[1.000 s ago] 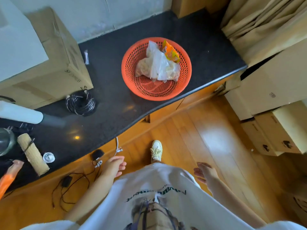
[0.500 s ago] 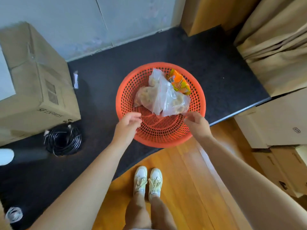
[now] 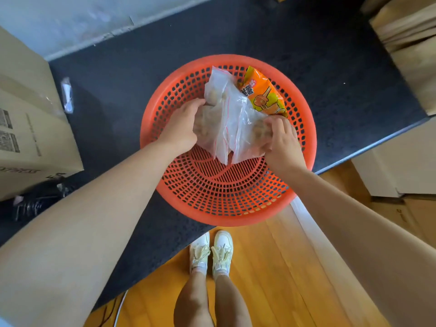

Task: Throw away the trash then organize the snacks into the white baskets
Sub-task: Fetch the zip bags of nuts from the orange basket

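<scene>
Both grips closed on clear bag (image 3: 232, 128), left hand (image 3: 180, 128), right hand (image 3: 280, 140), orange basket (image 3: 226, 208) on counter (image 3: 306, 55), snack packet (image 3: 264, 94) behind.

Orange snack packet (image 3: 263, 95) beyond my right hand, printed characters too small and tilted to read, cardboard box (image 3: 26, 128) at my left, two dark printed label blocks and partial inverted lettering along its lower edge, illegible

A clear plastic bag (image 3: 232, 128) full of pale lumps is held from both sides by the left hand (image 3: 181, 128) and the right hand (image 3: 282, 141) inside a round orange basket (image 3: 221, 197). An orange snack packet (image 3: 264, 94) is tucked just behind the bag. The basket is set on a dark counter (image 3: 318, 55).
</scene>
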